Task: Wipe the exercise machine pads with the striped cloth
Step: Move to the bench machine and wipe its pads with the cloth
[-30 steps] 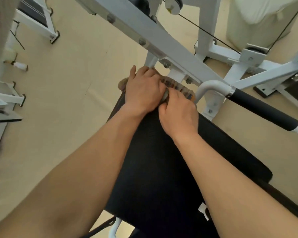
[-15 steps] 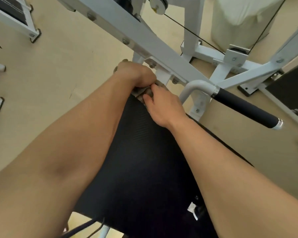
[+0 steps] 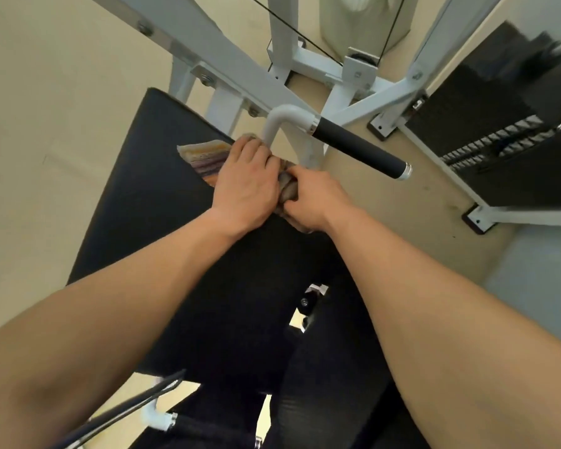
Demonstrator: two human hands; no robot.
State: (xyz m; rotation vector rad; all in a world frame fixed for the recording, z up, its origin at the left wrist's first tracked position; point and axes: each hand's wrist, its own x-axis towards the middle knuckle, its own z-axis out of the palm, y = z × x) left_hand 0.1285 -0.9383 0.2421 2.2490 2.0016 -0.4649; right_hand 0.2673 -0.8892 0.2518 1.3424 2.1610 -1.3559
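- The left hand (image 3: 245, 186) lies palm-down on the striped cloth (image 3: 204, 155), its back toward the camera and its fingers pointing away toward the white frame (image 3: 208, 53) of the machine.
- Its fingers are bent over the cloth, so the left grip is pressing the fabric down onto the black pad (image 3: 149, 189); the fingertips sit just beside the curved white tube (image 3: 277, 119) that carries the handle.
- The right hand (image 3: 314, 197) is close against the left one, knuckles up and fingers curled in; its grip is clenched on a bunched grey-brown fold of the same cloth at the pad's right edge.
- Both forearms reach forward from the bottom corners of the view and converge at the cloth; the wrists are nearly straight, and the left forearm crosses over the middle of the pad.
- The striped cloth rests at the far right part of the pad, with a flat folded corner showing cream, orange and purple bands sticking out to the left of the left hand.
- The black foam handle (image 3: 358, 147) slants down to the right, just past the hands and not touched by them.
- A weight stack (image 3: 499, 140) stands well apart at the right, on the beige floor (image 3: 46, 124).
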